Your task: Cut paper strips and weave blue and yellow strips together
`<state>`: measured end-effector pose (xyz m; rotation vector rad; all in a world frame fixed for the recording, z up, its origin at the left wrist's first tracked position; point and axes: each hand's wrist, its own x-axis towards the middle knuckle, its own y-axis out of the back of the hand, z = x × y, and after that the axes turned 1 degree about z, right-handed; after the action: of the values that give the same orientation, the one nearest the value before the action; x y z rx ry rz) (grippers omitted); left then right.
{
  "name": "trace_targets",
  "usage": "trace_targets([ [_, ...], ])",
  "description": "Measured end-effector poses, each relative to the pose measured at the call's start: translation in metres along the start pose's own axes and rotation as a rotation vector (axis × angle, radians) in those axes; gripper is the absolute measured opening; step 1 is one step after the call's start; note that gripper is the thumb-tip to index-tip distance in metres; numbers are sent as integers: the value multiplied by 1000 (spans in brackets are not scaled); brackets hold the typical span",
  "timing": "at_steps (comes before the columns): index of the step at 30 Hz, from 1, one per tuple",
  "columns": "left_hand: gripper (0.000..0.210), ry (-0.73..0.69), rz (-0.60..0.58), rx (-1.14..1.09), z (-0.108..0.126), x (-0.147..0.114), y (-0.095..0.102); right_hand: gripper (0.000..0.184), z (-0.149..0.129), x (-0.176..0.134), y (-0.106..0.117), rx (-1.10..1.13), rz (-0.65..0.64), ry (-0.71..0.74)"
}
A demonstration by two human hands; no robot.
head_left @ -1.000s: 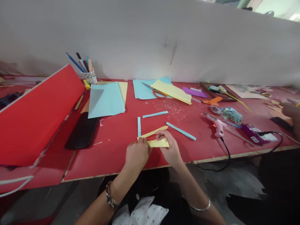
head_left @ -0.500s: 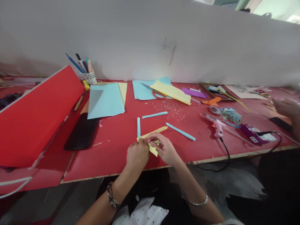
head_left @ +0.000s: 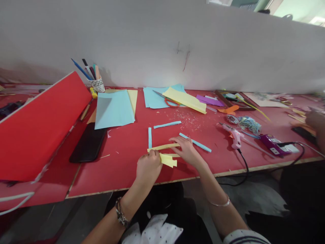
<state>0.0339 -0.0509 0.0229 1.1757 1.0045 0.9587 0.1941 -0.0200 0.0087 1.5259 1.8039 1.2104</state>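
Observation:
My left hand point(head_left: 149, 166) is closed around a folded yellow paper piece point(head_left: 169, 160) that sticks out to the right of its fingers. Just beyond it, a narrow yellow paper strip point(head_left: 164, 147) runs to the right, and my right hand point(head_left: 187, 151) has its fingers closed on that strip's far end. Three light-blue paper strips lie around the hands: an upright one point(head_left: 150, 137), a level one point(head_left: 167, 124) farther back, and a slanting one point(head_left: 195, 142) beside my right hand. My fingertips are partly hidden.
Blue sheets point(head_left: 115, 108), orange-handled scissors point(head_left: 171, 102) and a yellow sheet point(head_left: 185, 99) lie farther back. A black phone point(head_left: 88, 144) and red board point(head_left: 43, 125) are left. At right are a pink glue gun point(head_left: 236, 137), purple power block point(head_left: 275, 145) and another person's hand point(head_left: 316, 120).
My right hand has moved right, away from my left hand, along the yellow strip. The folded yellow piece in my left hand now points more to the right.

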Motion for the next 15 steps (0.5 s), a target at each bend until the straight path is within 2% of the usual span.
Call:
trace_targets([
  [6,28,32,6,-26,0,1,-3,21,-5,2,10,256,-48,-31],
  [15,35,74,99,-10,0,3,-13,14,-13,6,17,544,-201,-68],
])
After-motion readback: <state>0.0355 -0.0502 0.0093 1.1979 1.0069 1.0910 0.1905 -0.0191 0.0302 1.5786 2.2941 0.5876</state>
